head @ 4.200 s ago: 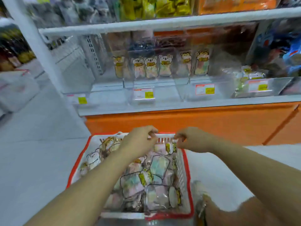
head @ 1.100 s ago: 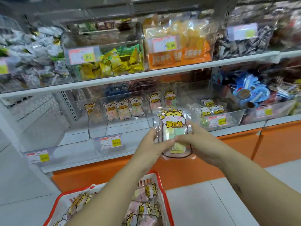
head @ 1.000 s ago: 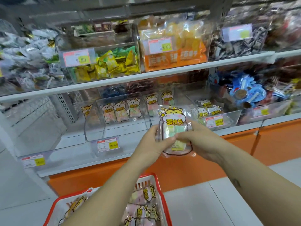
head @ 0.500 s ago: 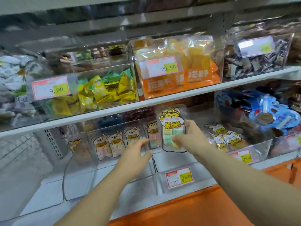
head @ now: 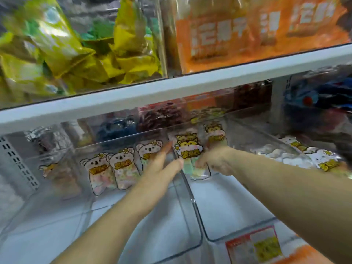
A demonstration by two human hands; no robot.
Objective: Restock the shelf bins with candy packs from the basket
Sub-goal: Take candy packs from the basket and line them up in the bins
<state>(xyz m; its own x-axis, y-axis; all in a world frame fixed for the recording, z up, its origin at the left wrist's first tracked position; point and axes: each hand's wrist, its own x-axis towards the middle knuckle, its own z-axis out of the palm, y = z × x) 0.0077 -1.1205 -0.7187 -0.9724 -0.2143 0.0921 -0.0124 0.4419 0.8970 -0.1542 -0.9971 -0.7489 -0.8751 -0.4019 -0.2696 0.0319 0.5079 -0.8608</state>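
A clear tiger-print candy pack (head: 188, 151) stands upright at the back of a clear shelf bin (head: 215, 233). My right hand (head: 215, 162) grips its right side low down, inside that bin. My left hand (head: 163, 164) reaches in beside it with straight fingers, touching the pack's left edge along the wall between two bins. More tiger packs (head: 215, 134) stand behind it. Bear-print packs (head: 112, 170) line the back of the bin to the left (head: 171, 242). The basket is out of view.
A white shelf board (head: 171, 88) runs just above both hands. Above it sit bins of yellow-green packs (head: 76, 50) and orange bags (head: 257, 27). White bear packs (head: 323, 161) lie in the bin at right. A price tag (head: 255, 244) hangs on the front.
My right hand has carried the tiger pack from in front of the shelf down into the bin. The left hand let go, then reached in beside it. The view has closed in on the shelf.
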